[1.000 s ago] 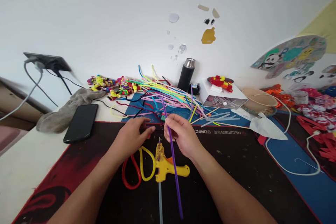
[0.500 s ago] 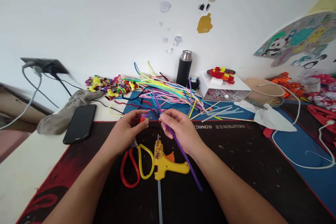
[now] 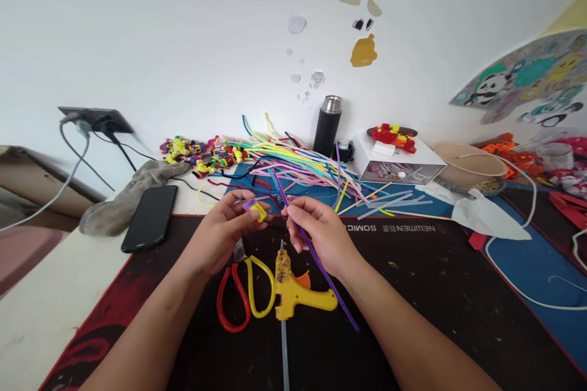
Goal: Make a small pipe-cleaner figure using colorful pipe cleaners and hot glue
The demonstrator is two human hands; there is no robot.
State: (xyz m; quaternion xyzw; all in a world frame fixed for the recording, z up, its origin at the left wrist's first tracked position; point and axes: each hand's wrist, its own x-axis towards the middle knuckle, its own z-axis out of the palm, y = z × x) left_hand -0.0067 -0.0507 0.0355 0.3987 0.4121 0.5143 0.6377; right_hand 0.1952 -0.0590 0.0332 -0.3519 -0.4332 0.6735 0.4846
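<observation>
Between the thumb and fingers of my left hand [image 3: 224,229] is a small yellow-and-purple fuzzy piece [image 3: 257,210], partly hidden by the fingertips. My right hand [image 3: 318,235] pinches a long purple pipe cleaner [image 3: 316,256] near its upper part, and its tail slants down past my wrist. The two hands are close together but apart. Below them on the black mat lies a yellow glue gun [image 3: 287,296], nozzle pointing away, with a clear glue stick [image 3: 285,354] out of its rear. Scissors [image 3: 247,293] with one red and one yellow handle lie left of it.
A heap of colourful pipe cleaners [image 3: 298,162] spreads behind my hands. A black thermos [image 3: 327,127] and a white drawer box [image 3: 398,162] stand by the wall. On the left lies a phone [image 3: 150,218]; loose glue sticks [image 3: 389,203] and a white cable [image 3: 509,295] are right.
The small piece in my left hand has turned, now showing more yellow and no red or orange. My right hand keeps its pinch on the purple pipe cleaner. The whole view has shifted slightly.
</observation>
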